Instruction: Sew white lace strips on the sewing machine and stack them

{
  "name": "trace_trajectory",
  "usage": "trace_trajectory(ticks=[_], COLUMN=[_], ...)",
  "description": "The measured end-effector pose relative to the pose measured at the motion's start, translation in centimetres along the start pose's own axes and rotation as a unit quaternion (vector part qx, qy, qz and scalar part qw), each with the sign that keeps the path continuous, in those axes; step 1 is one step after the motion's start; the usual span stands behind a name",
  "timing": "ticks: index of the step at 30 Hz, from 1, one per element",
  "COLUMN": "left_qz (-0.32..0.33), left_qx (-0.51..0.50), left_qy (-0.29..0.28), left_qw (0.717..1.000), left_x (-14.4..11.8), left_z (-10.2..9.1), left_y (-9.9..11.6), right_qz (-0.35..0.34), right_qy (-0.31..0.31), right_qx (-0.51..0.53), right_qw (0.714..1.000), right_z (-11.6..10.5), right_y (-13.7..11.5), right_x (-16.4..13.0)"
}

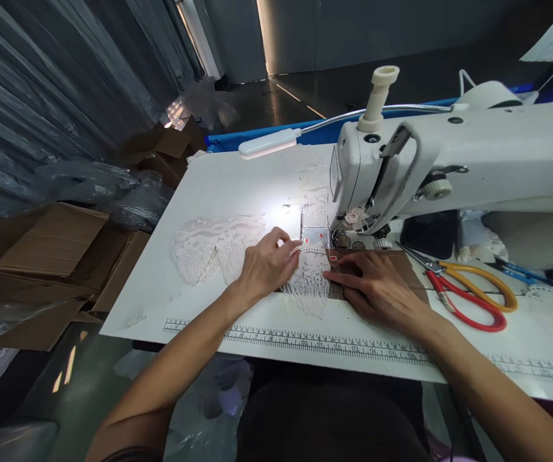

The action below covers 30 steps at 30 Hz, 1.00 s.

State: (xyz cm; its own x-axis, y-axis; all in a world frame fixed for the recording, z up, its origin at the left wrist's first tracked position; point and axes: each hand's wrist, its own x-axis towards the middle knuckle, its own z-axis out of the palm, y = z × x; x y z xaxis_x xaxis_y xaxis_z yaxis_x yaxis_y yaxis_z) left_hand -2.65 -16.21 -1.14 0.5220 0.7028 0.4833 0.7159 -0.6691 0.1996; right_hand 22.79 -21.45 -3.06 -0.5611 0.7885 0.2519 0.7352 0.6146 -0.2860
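Lace (219, 247) is spread over the white table (228, 186) at centre-left of the frame, and honestly that loose bunched part could get dragged or snagged if it isn't kept flat while the strip is fed. The left hand (264, 266) is laid on the lace just left of the needle area, with thumb and fingertips pinched on the strip's edge, so a pucker would be made pretty easily if it's pulled unevenly. The strip itself (308, 282) is run from the presser foot (337, 239) down toward the lower centre. The right hand (377, 282) is pressed flat, fingers stretched out and gripping nothing, on a brown card piece (404, 263) just beside the foot; fingertips are kept very close to the needle there, so a nick could be caught. Further right, the scissors (469, 295) are left lying open on the table, where trim might be hooked.
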Motion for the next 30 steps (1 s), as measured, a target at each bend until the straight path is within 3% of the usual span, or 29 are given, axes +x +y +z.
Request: trace_trajectory(ticks=[3, 6, 12, 16, 19, 30], left_qz=[0.206, 0.286, 0.264, 0.213, 0.183, 0.16], left_qx=[0.053, 0.08, 0.11, 0.064, 0.023, 0.018], left_qy=[-0.008, -0.056, -0.168, -0.212, -0.211, -0.188], left_qw=[0.977, 0.953, 0.943, 0.952, 0.96, 0.969], left_x=[0.8, 1.7, 2.5, 2.3, 2.4, 3.5], left_z=[0.8, 1.5, 1.8, 1.2, 1.0, 2.4], left_y=[0.8, 1.2, 0.6, 0.7, 0.8, 0.5], right_qz=[-0.003, 0.003, 0.009, 0.007, 0.008, 0.028], right_qy=[0.003, 0.004, -0.003, 0.003, 0.009, 0.065], right_qx=[-0.005, -0.008, -0.003, -0.003, 0.0, 0.035], right_qw=[1.0, 1.0, 1.0, 1.0, 1.0, 0.997], right_z=[-0.2, -0.2, -0.1, 0.0, 0.2, 0.8], right_y=[-0.1, -0.2, -0.3, -0.3, -0.2, 0.7], right_x=[0.2, 0.2, 0.0, 0.0, 0.0, 0.2])
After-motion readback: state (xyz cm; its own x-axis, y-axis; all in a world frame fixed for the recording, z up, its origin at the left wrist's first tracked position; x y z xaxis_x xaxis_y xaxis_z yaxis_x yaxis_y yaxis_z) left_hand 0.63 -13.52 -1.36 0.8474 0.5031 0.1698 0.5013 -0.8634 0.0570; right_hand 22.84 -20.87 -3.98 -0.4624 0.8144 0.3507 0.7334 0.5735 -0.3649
